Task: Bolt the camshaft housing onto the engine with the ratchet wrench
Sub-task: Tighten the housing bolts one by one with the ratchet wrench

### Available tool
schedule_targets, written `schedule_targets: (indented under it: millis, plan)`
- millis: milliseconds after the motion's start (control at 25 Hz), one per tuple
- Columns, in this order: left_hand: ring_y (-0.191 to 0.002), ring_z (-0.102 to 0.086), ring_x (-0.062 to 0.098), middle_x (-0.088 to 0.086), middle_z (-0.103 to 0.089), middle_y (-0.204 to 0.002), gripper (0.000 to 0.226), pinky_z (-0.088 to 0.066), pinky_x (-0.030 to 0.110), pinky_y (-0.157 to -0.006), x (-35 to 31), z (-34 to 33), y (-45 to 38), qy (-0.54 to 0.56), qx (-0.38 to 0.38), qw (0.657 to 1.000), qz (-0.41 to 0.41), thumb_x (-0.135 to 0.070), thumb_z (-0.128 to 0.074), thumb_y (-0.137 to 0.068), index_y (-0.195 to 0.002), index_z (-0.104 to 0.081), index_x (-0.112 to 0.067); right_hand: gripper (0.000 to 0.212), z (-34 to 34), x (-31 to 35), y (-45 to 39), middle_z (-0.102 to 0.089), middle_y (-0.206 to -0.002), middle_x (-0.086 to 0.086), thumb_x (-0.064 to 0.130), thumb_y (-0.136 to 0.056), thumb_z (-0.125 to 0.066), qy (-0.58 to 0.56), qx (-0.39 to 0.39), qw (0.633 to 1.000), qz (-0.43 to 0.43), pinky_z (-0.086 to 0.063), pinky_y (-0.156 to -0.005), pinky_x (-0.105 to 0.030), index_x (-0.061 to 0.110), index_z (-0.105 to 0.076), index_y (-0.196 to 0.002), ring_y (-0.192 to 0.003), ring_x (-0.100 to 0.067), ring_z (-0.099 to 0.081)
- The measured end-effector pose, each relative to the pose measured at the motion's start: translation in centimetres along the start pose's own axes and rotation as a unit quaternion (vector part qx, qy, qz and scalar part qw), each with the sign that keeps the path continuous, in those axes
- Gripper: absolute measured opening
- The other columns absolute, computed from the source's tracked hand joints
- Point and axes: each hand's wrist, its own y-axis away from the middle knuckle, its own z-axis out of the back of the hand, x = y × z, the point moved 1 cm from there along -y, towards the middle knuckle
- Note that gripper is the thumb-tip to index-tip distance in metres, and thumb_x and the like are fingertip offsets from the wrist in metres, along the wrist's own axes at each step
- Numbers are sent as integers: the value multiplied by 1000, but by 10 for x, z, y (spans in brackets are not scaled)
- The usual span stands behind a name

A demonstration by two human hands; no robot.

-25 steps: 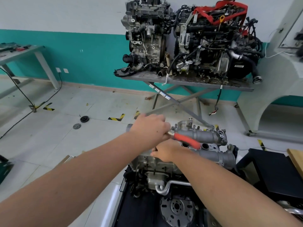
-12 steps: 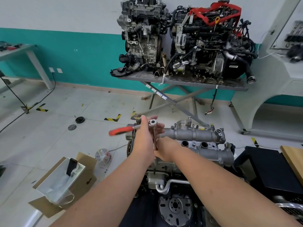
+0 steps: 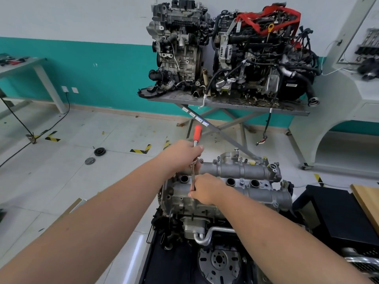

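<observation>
Both hands (image 3: 205,189) grip ratchet wrench (image 3: 197,133) over housing (image 3: 242,171).

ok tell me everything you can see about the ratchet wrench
The ratchet wrench has a bright metal shaft and an orange-red grip at its far end, which points up and away from the person. The left hand grips the shaft just below the orange grip. A slim metal extension runs down from the head to the front edge of the camshaft housing, where the right hand pinches it low down. The head is mostly hidden by the fingers.
</observation>
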Motion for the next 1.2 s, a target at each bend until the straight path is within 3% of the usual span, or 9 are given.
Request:
schedule_targets:
  millis: [80,200,360,440,520,600,800,1000,1200]
  plan:
    - [-51,-59,2,-3,-68,-71,31,-40,27,-52,-8,3,1,-208,-9,974,-83,-39,-44,-102,-86,-59,-18,19,-1,1,-1,-65,-91,3,41,-94,-61,10,-12,1000,-3,-52,-77,-38,23,-60,-89,-90,-22,-63]
    - [-73,-53,14,-7,-53,-79,30,-35,29,-60,-3,-10,2,-460,-42,859,-220,-46,-39,-101,-82,-48,-25,23,-3,-1,-1,-63,-91,1,40,-95,-61,16,-22,1000,-7,-52,-80,-38,19,-55,-86,-90,-22,-62]
    - [-81,-53,19,-2,-56,-91,45,-31,32,-73,25,-22,5,-440,-235,787,-363,-55,-40,-89,-77,-64,-19,25,-8,-2,-1,-67,-100,-4,37,-97,-60,39,-67,997,11,-50,-81,-37,12,-63,-102,-94,-24,-63]
    - [-86,-55,21,2,-61,-100,48,-39,34,-75,43,-28,2,-327,-305,808,-384,-57,-45,-88,-80,-65,-14,34,-10,2,-2,-65,-118,-7,34,-100,-55,25,-73,997,26,-48,-83,-34,7,-61,-120,-109,-26,-62]
    - [-104,-55,15,-1,-58,-117,44,-45,36,-85,55,-43,4,-160,-279,879,-351,-54,-47,-92,-100,-65,-15,36,-6,1,-3,-61,-128,-8,26,-104,-47,-9,-73,997,35,-51,-87,-35,4,-55,-131,-120,-32,-59]
    - [-111,-57,4,-12,-59,-120,34,-50,31,-92,57,-59,7,70,-259,919,-290,-50,-41,-95,-113,-61,-29,29,-6,2,-3,-66,-112,-13,26,-99,-50,-2,-61,998,8,-51,-77,-39,7,-61,-119,-107,-36,-63]
    - [-78,-68,17,2,-75,-92,41,-51,37,-76,44,-69,4,519,-160,838,-47,-58,-45,-93,-90,-74,-30,16,-3,2,-3,-61,-91,-10,27,-94,-55,-9,-33,999,-39,-43,-69,-36,14,-63,-98,-96,-33,-65]
    - [-59,-64,20,4,-66,-66,29,-52,30,-58,40,-38,-5,538,-92,836,47,-43,-52,-100,-102,-60,-15,20,-5,1,-3,-59,-85,1,38,-97,-55,1,1,1000,-26,-47,-71,-35,21,-52,-87,-90,-26,-64]
    - [-60,-71,20,2,-70,-64,25,-58,32,-57,20,-15,-6,315,-39,947,58,-31,-52,-101,-98,-58,-7,23,-6,1,0,-61,-87,1,39,-98,-55,4,-6,1000,-21,-51,-77,-37,20,-53,-86,-89,-24,-62]
